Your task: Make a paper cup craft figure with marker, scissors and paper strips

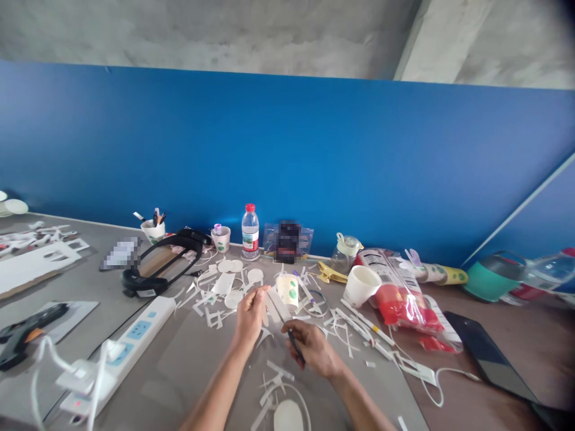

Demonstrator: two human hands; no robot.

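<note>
Near the middle of the grey table (179,371), my left hand (251,314) pinches a pale strip (273,311) between thumb and fingers. My right hand (312,347) is closed around a dark, slim tool (294,345), whose grey upper part slants up across the strip towards my left fingertips. What kind of tool it is cannot be made out clearly. Just behind the hands stands a paper cup with green leaves (287,291). White paper scraps (213,302) and round discs (255,275) lie around it. Nearer me are a white disc (288,415) and thin curved strips.
On the left are a power strip (135,341), a glue gun (31,332) and a black headset (144,281). A water bottle (250,232) stands at the back. To the right are a white cup (362,285), a red bag (404,299) and a dark phone (487,353).
</note>
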